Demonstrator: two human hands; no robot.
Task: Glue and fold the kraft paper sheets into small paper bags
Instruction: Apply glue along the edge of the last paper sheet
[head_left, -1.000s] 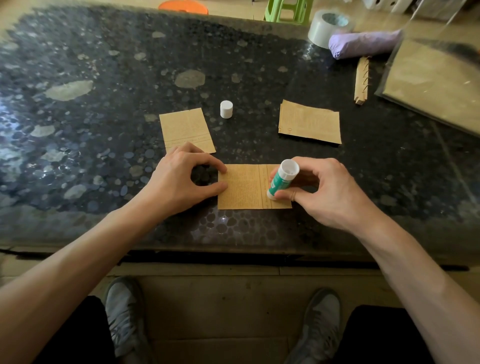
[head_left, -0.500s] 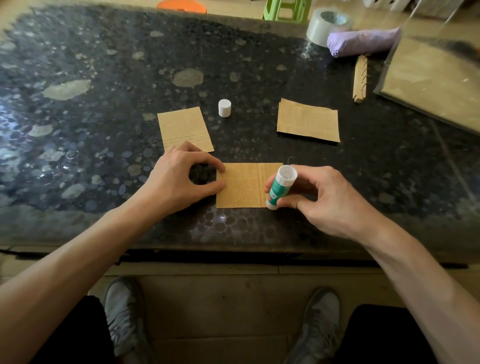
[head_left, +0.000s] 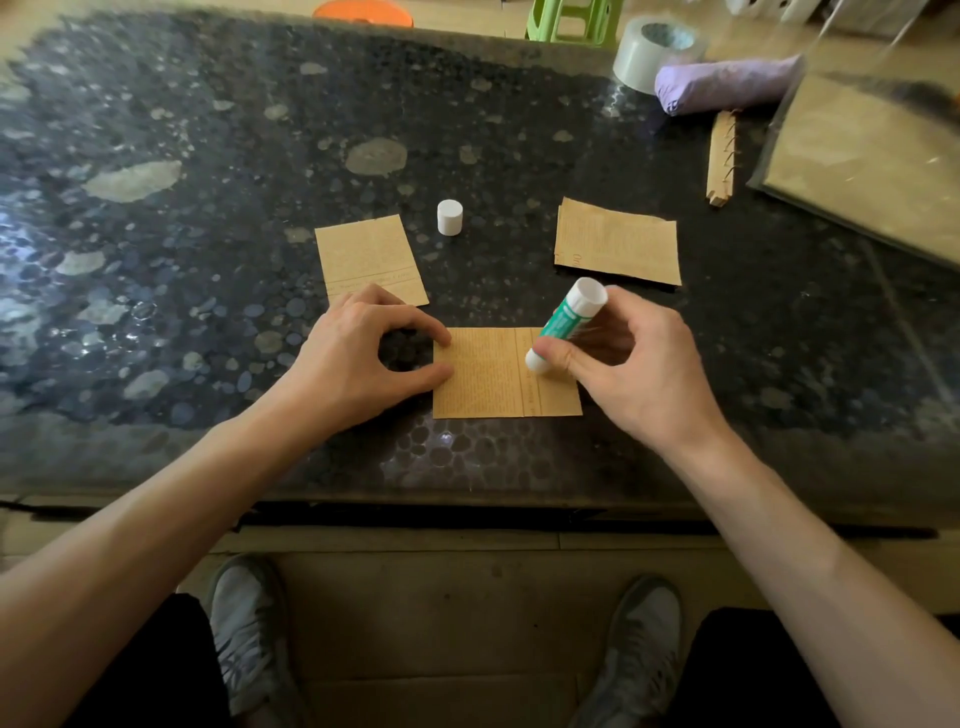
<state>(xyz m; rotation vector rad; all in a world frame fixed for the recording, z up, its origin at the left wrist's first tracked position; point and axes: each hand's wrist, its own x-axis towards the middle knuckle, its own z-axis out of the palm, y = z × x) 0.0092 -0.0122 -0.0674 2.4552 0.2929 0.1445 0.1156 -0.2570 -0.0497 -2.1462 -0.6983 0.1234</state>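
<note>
1. Looking down through the head view, a dark pebble-patterned surface (head_left: 208, 156) carries the work, with the person's two grey shoes (head_left: 244, 623) on the floor below its near edge.
2. A kraft paper sheet (head_left: 483, 379) lies flat near the front edge, between the two hands.
3. The left grip (head_left: 353, 358) presses its thumb tip and forefinger tip on the sheet's left edge. The two curve into a ring and are not closed round the paper.
4. The right grip (head_left: 639, 374) grasps a green-and-white glue stick (head_left: 563, 322) between thumb and fingers. The stick is tilted, its lower white end on the right part of the sheet, by a printed line.
5. The white cap (head_left: 449, 217) stands upright farther back, well apart from the stick.
6. Just left of the cap lies a folded kraft piece (head_left: 366, 254), its near edge partly behind the left fingers.
7. To the right of the cap rests a small stack of kraft sheets (head_left: 618, 241).
8. At the far right corner are a tape roll (head_left: 652, 52), a purple bundle (head_left: 727, 85), a notched wooden strip (head_left: 722, 158) and a clear sleeve of kraft paper (head_left: 872, 171).
</note>
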